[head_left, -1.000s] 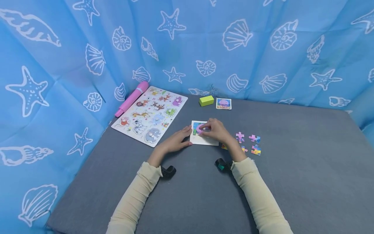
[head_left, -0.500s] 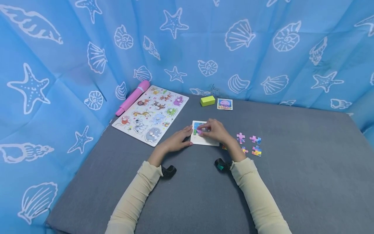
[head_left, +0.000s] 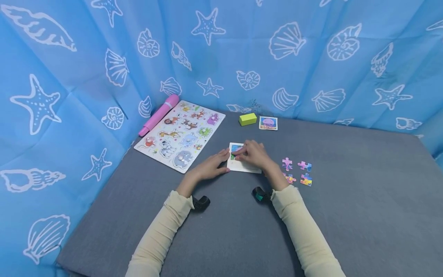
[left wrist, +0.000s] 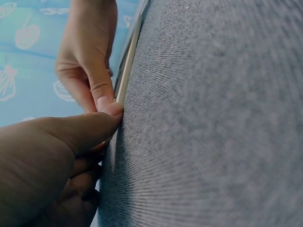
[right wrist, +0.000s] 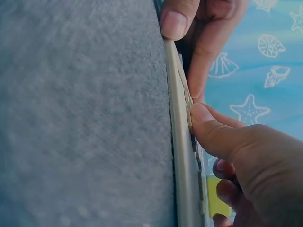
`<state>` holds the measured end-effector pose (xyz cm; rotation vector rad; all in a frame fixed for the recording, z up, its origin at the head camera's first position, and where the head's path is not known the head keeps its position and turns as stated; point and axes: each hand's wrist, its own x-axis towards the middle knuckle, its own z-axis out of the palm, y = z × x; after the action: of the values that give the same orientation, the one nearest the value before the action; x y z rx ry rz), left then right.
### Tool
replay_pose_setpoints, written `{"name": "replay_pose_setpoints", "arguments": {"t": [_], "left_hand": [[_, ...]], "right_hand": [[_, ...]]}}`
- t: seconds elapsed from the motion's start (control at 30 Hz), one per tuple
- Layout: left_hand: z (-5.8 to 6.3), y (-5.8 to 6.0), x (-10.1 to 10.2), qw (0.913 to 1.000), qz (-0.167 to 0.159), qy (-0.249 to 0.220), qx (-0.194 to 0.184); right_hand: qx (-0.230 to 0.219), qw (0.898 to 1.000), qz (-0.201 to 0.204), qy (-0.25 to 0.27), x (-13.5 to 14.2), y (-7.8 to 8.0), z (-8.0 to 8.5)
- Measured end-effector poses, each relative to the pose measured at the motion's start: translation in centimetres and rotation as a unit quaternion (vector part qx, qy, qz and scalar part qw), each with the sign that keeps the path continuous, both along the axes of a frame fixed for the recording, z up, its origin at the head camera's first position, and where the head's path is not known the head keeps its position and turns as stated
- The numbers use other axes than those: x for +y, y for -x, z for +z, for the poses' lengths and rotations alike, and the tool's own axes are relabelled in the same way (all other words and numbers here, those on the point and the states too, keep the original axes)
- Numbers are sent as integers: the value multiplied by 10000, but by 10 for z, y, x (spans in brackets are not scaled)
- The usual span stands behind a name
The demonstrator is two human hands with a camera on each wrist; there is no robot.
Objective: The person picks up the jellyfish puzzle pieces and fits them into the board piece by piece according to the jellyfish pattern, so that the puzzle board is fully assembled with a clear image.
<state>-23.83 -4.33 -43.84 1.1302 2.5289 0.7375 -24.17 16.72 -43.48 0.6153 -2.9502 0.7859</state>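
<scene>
Mid-frame: right hand (head_left: 255, 154) sits nearer left rim of puzzle tray (head_left: 243, 168) than before, suggesting fitting there; can't tell if pinching. Left hand (head_left: 209, 166), fingers straight, touches tray.

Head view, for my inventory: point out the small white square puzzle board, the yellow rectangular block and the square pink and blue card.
White puzzle board (head_left: 240, 166), head view: bare near border.
Yellow block (head_left: 248, 121), head view: near side face.
Square card (head_left: 268, 123), head view: printed middle.

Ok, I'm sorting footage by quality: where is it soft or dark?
Head view: evenly lit, animal board readable; left wrist view: left hand in shade, cloth blurring rightward; right wrist view: cloth soft, tray edge clearer.
</scene>
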Motion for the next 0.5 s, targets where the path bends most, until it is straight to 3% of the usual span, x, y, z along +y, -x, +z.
{"name": "replay_pose_setpoints", "arguments": {"t": [0.1,0.23,0.5], "left_hand": [[1,0,1,10000,31,15,9],[1,0,2,10000,51,82,25],[-3,-1,8,10000,82,-22,14]], "right_hand": [[123,9996,-117,-218,0,0,3],[26,9994,-350,-57,5,-2,6],[54,9971,-712,-245,40,-15,16]]}}
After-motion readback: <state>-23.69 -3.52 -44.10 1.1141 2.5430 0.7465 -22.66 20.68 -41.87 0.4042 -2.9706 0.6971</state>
